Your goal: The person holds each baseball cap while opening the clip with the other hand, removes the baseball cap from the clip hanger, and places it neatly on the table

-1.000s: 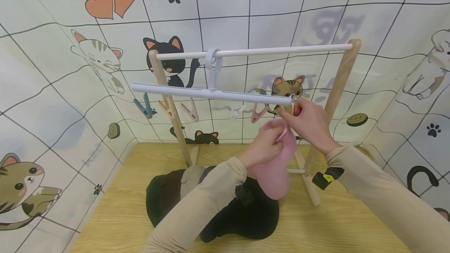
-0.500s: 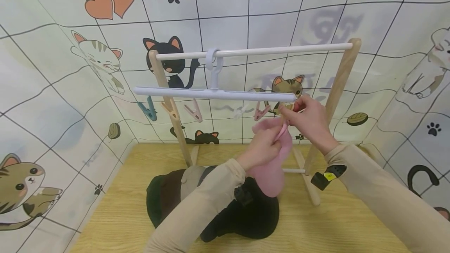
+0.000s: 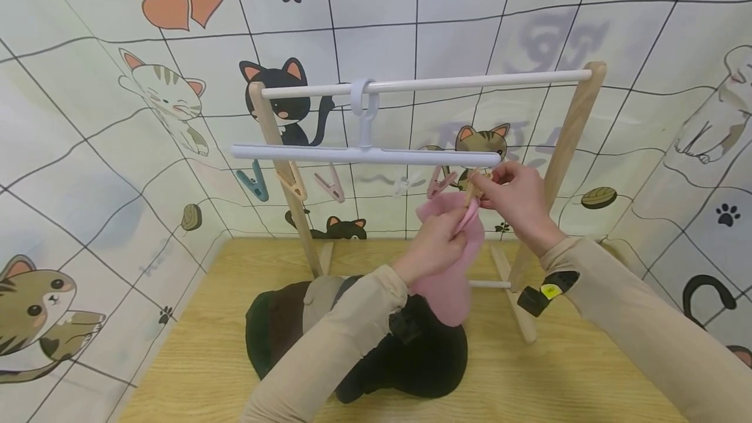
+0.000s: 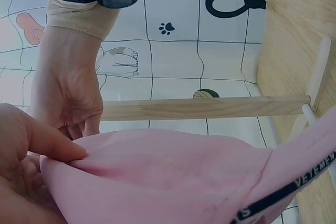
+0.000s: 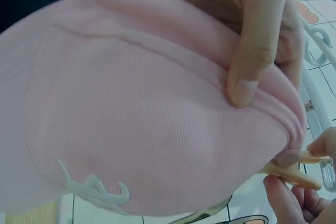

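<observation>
A pink cap (image 3: 449,296) with a ribbed front hangs below the right end of a pale hanger (image 3: 364,155). My left hand (image 3: 435,247) pinches the cap's edge between thumb and fingers; in the left wrist view a black lettered strap (image 4: 286,190) crosses the cap. At that edge my right hand (image 3: 519,198) pinches a yellow-orange clothespin (image 5: 291,175) hanging from the hanger. In the right wrist view its tip meets the cap's edge; how far the jaws overlap the fabric is partly hidden.
Blue (image 3: 254,181), orange (image 3: 292,181), pink and white clips hang along the hanger. A wooden rack with a white rod (image 3: 482,81) carries it. Dark, brown and beige caps (image 3: 411,358) lie nested together on the wooden table (image 3: 194,344), under my left forearm.
The hanger and its clips have shifted slightly right. The cap has moved slightly left, and the clothespin now reaches over its edge. Both hands keep their grips.
</observation>
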Demonstrator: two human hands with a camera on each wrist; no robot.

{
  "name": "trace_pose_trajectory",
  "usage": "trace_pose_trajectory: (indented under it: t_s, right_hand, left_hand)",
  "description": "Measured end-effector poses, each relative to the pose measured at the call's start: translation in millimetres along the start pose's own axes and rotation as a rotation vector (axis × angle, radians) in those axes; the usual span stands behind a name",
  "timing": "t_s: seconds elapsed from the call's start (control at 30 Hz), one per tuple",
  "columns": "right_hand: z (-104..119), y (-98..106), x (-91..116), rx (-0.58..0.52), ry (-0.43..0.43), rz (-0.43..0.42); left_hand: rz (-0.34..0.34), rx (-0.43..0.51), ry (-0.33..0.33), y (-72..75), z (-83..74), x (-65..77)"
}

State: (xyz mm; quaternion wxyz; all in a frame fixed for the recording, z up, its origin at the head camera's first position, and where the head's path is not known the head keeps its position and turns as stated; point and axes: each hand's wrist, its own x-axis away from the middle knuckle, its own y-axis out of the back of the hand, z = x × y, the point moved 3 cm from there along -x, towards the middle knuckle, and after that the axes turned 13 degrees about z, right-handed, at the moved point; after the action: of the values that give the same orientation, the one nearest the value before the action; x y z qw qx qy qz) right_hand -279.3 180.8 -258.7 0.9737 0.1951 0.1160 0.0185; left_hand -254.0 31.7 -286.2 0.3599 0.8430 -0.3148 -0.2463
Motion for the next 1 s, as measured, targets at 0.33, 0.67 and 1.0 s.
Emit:
trace_pose_trajectory:
  t_s: [0.33,0.67,1.0]
  right_hand:
    - [2,2,-1,0.054,0.073,-0.066]
    - [2,0,-3,0.043,0.038,-0.058]
    - [5,3,-11,-0.007,0.019,-0.07]
  left_hand:
    - [-0.047,0.023,-0.003,-3.9,-3.9,6.1]
    - [-0.062,0.119,-0.017,-12.6,-2.3,19.0]
    - [0.02,0.039,-0.047,-28.9,3.6,28.6]
